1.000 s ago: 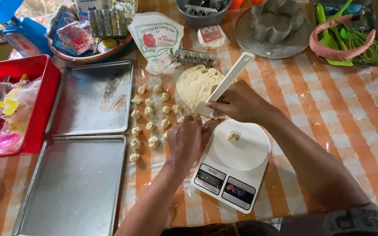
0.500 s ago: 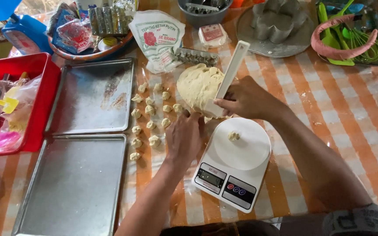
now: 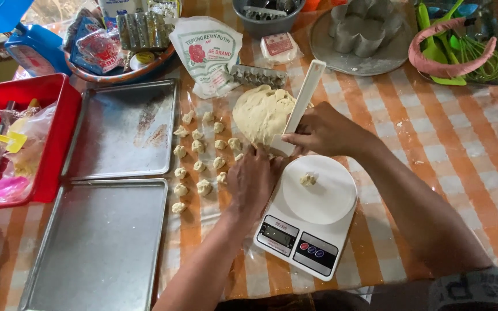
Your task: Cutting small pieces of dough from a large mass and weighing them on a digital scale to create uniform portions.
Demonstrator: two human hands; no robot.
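My right hand [image 3: 324, 131] grips a long white plastic scraper [image 3: 302, 101] with its lower end pushed into the near edge of a big lump of pale dough [image 3: 262, 112]. My left hand [image 3: 253, 179] lies palm down beside it, fingertips touching the dough's near edge; whether it holds anything is hidden. A white kitchen scale [image 3: 312, 213] stands just in front of both hands with one small dough piece [image 3: 308, 179] on its round plate. Several small dough pieces [image 3: 200, 151] lie in rows to the left of the lump.
Two metal baking trays [image 3: 123, 132] [image 3: 100, 242] lie at the left, past them a red tub [image 3: 53, 138]. At the back are a flour bag [image 3: 210, 53], a grey bowl [image 3: 263, 16], a metal mould on a lid [image 3: 364, 31] and green utensils [image 3: 456, 49].
The right hand and scraper have shifted a little along the dough lump's near edge. My left hand has moved up from the small pieces to touch the lump.
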